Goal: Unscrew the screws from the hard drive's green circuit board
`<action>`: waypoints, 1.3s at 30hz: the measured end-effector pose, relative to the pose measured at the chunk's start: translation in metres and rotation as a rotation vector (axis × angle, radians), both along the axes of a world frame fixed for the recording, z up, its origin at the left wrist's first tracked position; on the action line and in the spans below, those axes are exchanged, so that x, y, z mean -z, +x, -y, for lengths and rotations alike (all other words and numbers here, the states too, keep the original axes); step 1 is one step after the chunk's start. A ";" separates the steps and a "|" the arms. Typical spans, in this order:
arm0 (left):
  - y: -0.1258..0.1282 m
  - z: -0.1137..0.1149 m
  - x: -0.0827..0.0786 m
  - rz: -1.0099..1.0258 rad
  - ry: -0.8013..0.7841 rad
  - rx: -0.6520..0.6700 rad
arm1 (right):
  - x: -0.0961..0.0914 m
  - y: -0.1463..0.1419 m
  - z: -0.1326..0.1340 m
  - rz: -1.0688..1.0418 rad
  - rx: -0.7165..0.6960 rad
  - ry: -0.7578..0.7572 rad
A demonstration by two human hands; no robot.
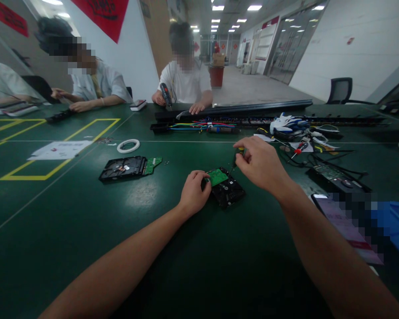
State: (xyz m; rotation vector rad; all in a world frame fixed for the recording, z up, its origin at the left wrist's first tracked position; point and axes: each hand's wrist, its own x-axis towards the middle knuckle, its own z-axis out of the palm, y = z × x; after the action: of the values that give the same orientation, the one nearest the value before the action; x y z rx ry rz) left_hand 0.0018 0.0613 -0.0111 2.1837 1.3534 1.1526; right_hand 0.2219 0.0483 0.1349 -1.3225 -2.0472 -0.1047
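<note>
A black hard drive (228,193) with a green circuit board (218,177) lies on the table in front of me. My left hand (194,193) is closed on its left edge, thumb and fingers against the side. In my right hand (262,165) is a small screwdriver (240,150) with a dark and yellow handle, pinched at the top. Its thin shaft points down to the right edge of the board; whether the tip sits in a screw is too small to tell. Farther left rests another hard drive (124,169), its green board (153,165) sticking out beside several tiny screws.
A white ring (128,145) and paper sheets (60,149) lie at left. Cables, gloves (287,123), a red screwdriver (299,150), another drive (341,177), a phone (342,226) and a blue bin (397,226) are at right. Across the table, a person holds a power screwdriver (166,94) near long black rails (252,109).
</note>
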 end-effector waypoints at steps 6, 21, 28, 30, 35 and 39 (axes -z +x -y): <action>0.000 0.000 0.000 -0.008 -0.005 -0.019 | -0.001 -0.001 0.001 -0.032 -0.004 -0.006; -0.001 0.000 0.000 -0.098 -0.077 -0.111 | 0.003 0.002 -0.003 0.005 0.079 0.034; -0.001 0.000 0.000 -0.087 -0.082 -0.106 | 0.002 0.001 -0.001 -0.023 0.043 0.036; -0.001 0.000 -0.001 -0.086 -0.085 -0.107 | 0.002 0.001 0.000 -0.027 0.034 0.035; 0.000 0.000 -0.001 -0.079 -0.078 -0.098 | -0.001 0.000 0.000 -0.035 0.024 0.025; -0.001 0.002 -0.003 -0.076 -0.079 -0.088 | -0.003 0.001 0.000 0.001 0.002 0.012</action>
State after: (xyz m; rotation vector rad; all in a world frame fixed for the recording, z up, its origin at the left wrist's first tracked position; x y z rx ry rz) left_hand 0.0012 0.0597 -0.0085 2.1518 1.5135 1.0371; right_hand 0.2231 0.0485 0.1377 -1.3169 -2.0428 -0.1185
